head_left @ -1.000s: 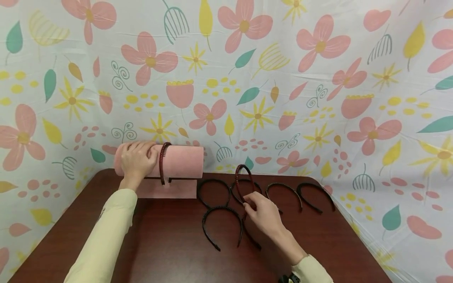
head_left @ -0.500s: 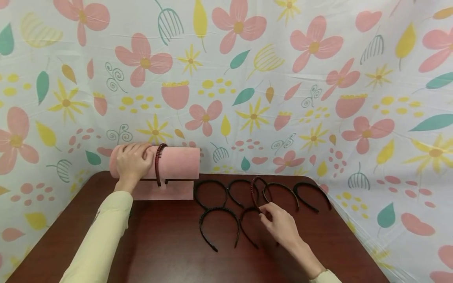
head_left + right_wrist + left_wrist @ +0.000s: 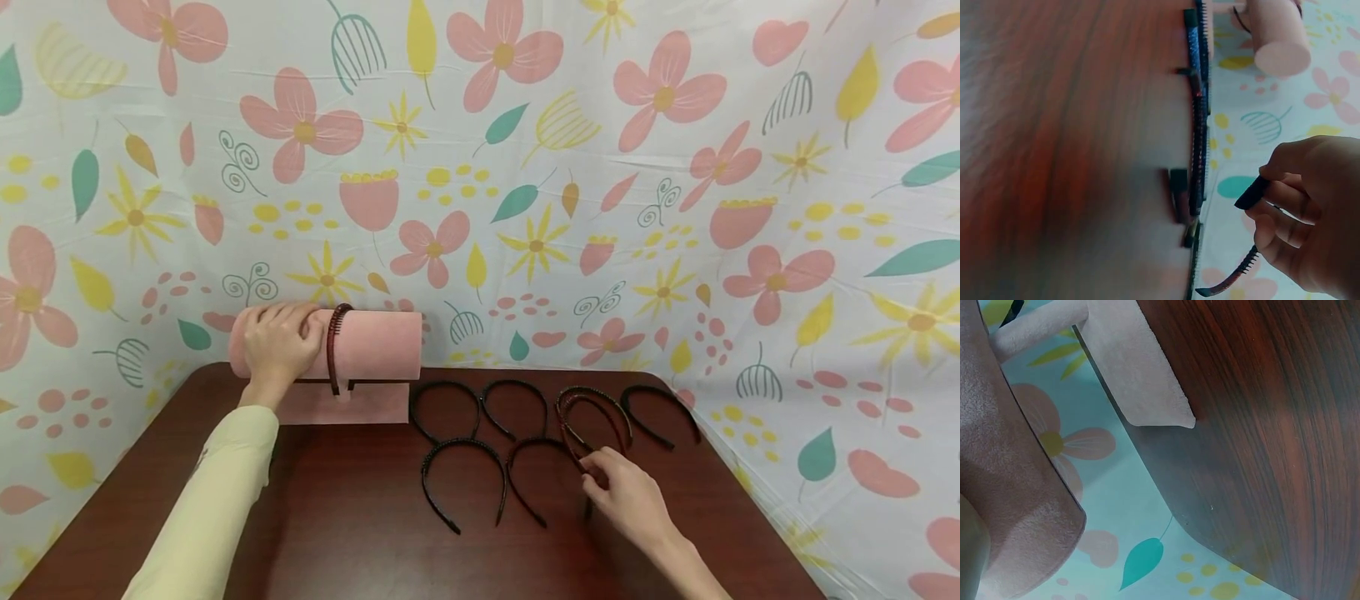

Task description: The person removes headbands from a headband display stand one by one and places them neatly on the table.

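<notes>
In the head view, my left hand (image 3: pixel 279 346) grips the left end of a pink plush roll on a stand (image 3: pixel 386 346). Around the roll, just right of that hand, sits a dark red toothed headband (image 3: pixel 332 350). My right hand (image 3: pixel 628 493) pinches another dark red headband (image 3: pixel 1229 286), held low over the right side of the table. Its arc overlaps a thin headband (image 3: pixel 617 400) lying behind it. The right wrist view shows both of its ends at the fingers and its small teeth. The left wrist view shows the roll (image 3: pixel 1016 487) and the stand's base (image 3: pixel 1141 375).
Several dark headbands lie right of the stand, among them a front black one (image 3: pixel 465 443), its neighbour (image 3: pixel 525 487), a back one (image 3: pixel 447 385) and a far-right one (image 3: pixel 663 396). The brown table (image 3: pixel 360 508) meets a flower-printed cloth (image 3: pixel 480 167) at its back edge.
My right hand has moved to the right and lowered the red headband from upright above the table towards the back-row headbands. My left hand stays on the roll. The head view has shifted slightly.
</notes>
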`<state>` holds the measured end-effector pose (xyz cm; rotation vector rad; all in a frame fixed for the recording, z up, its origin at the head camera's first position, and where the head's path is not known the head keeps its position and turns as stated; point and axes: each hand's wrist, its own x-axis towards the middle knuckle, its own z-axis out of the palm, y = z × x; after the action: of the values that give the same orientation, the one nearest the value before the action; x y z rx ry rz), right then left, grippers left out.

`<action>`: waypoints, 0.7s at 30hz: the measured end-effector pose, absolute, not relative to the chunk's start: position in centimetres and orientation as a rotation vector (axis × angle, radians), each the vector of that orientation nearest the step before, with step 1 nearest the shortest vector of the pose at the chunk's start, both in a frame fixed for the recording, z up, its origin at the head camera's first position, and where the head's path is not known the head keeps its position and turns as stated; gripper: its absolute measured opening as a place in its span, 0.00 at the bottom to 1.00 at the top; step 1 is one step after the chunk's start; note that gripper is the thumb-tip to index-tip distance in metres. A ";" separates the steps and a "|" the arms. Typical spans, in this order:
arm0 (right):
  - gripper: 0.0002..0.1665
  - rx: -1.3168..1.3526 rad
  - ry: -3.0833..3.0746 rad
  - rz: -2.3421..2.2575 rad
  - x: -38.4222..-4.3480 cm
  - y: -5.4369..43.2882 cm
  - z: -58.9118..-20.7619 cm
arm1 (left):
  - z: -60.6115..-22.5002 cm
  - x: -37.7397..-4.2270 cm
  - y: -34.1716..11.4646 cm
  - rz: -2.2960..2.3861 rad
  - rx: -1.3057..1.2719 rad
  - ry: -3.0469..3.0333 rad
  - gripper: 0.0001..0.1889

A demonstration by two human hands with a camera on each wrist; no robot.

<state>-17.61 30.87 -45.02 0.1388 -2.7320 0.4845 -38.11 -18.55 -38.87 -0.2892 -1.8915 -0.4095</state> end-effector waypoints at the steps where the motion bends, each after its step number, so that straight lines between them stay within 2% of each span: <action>1: 0.08 0.125 -2.747 0.486 -17.4 31.1 -45.0 | -38.9 -38.1 -18.5 -0.409 -0.287 -1.889 0.19; 21: 0.05 -0.070 -3.083 0.519 -15.9 35.1 -45.9 | -39.0 -38.4 -18.6 -0.389 -0.287 -1.877 0.20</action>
<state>-15.95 35.14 -45.94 -0.0705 -3.0834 0.5195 -38.39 -18.63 -39.00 -0.2867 -1.8770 -0.3891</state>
